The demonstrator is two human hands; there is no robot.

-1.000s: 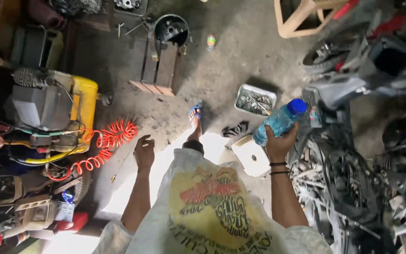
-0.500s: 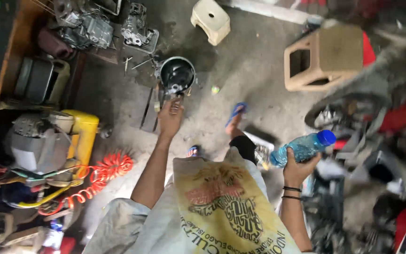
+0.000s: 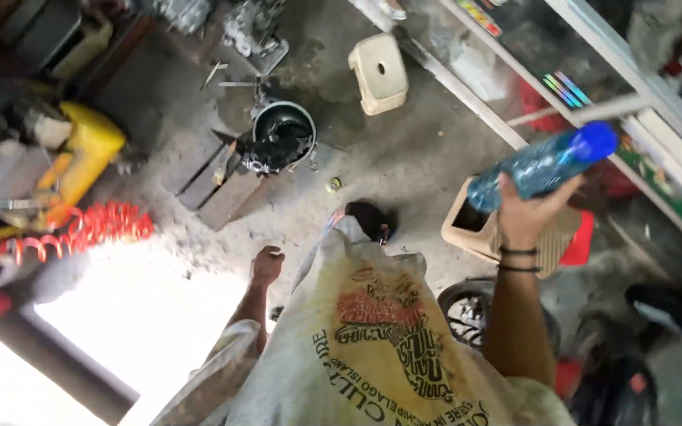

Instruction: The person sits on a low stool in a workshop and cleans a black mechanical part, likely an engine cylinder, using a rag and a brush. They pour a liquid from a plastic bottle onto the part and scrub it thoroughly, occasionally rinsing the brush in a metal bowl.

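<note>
My right hand (image 3: 526, 211) is raised at the right and grips a clear blue plastic bottle (image 3: 542, 167) with a blue cap, held tilted with the cap up and to the right. My left hand (image 3: 265, 264) hangs low at the centre left, loosely curled, with nothing in it. Below both is my pale yellow printed shirt (image 3: 372, 347). One of my feet (image 3: 366, 217) in a sandal shows on the concrete floor just past the shirt.
A dark round pot with an engine part (image 3: 282, 138) rests on wooden boards ahead. A cream stool (image 3: 378, 72) stands beyond it, a tan stool (image 3: 483, 229) under my right hand. A yellow machine (image 3: 80, 154) and orange coiled hose (image 3: 88, 229) lie left. Glass-fronted shelving (image 3: 593, 102) runs right.
My left hand has dropped back from the dark pot to my side. My right hand has lifted the bottle higher and to the right, and the view has swung toward the shelving.
</note>
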